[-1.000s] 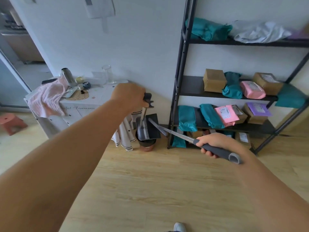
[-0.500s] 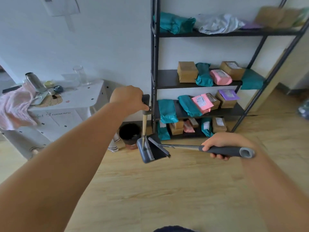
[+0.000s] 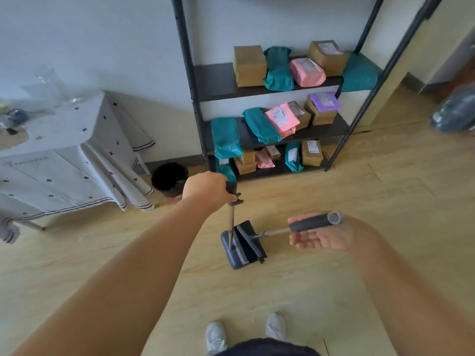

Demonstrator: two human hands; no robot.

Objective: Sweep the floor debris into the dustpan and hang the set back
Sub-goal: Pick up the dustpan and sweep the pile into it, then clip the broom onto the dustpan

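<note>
No legible text or labels.

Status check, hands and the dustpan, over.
Left hand gripping dustpan handle. Right hand loosely holds broom grip, fingers open. Broom head in the pan. No debris visible.

Two hands are being shown: a left hand and a right hand. One dustpan and one broom are being seen. One black shelf rack, one draped table and one black bin are being counted. Two white shoes are being shown. The parcels are not being counted with certainty.
</note>
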